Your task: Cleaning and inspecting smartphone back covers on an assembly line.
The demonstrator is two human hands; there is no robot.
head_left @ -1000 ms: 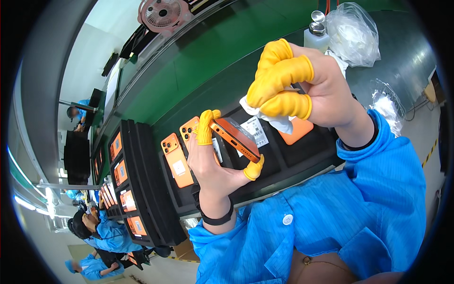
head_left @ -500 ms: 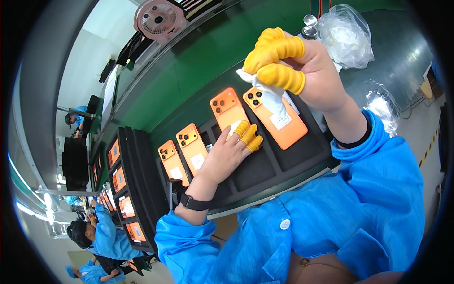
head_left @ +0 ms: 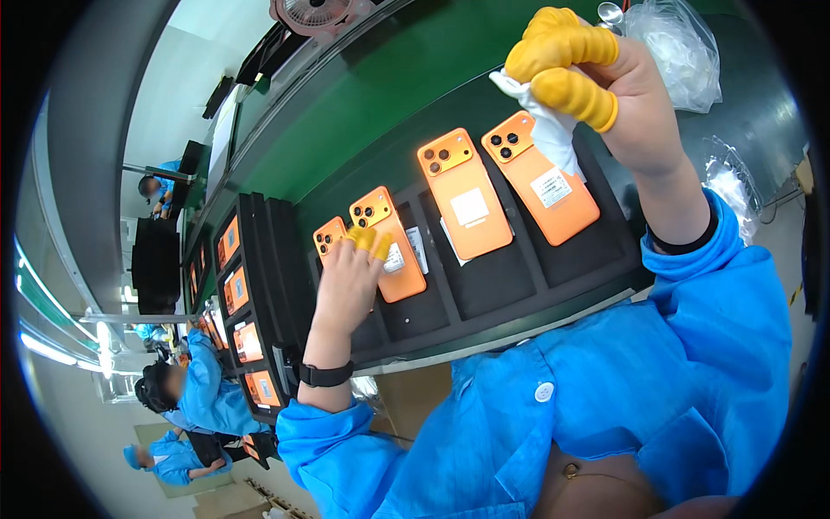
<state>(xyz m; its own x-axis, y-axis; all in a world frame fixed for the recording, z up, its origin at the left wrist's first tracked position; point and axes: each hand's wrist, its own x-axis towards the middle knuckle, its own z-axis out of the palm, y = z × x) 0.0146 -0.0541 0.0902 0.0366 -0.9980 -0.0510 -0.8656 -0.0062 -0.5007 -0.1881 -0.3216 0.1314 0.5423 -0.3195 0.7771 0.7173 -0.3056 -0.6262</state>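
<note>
A black tray [head_left: 488, 290] in front of me holds several orange phones, camera side up, with white labels on their backs. My left hand [head_left: 341, 281] lies over the two phones at the left, its yellow-cotted fingertips stretched out on the second phone [head_left: 408, 284]. The leftmost phone [head_left: 327, 235] is mostly covered by this hand. To the right are a third phone [head_left: 475, 232] and the rightmost phone [head_left: 566, 223]. Above that last one, my right hand [head_left: 640, 108], also in yellow finger cots, pinches a crumpled white cloth [head_left: 555, 137], which hangs over the phone's upper right edge.
Stacked black trays [head_left: 281, 259] with orange phones stand at the left. A clear plastic bag [head_left: 679, 56] with white material lies at the far right of the green table [head_left: 363, 138]. A pink fan [head_left: 316, 13] is at the back. Co-workers in blue [head_left: 207, 381] work farther left.
My left hand has moved left, off the third phone and onto the second. My right hand still holds the cloth. The whole view has shifted, so the tray appears farther right.
</note>
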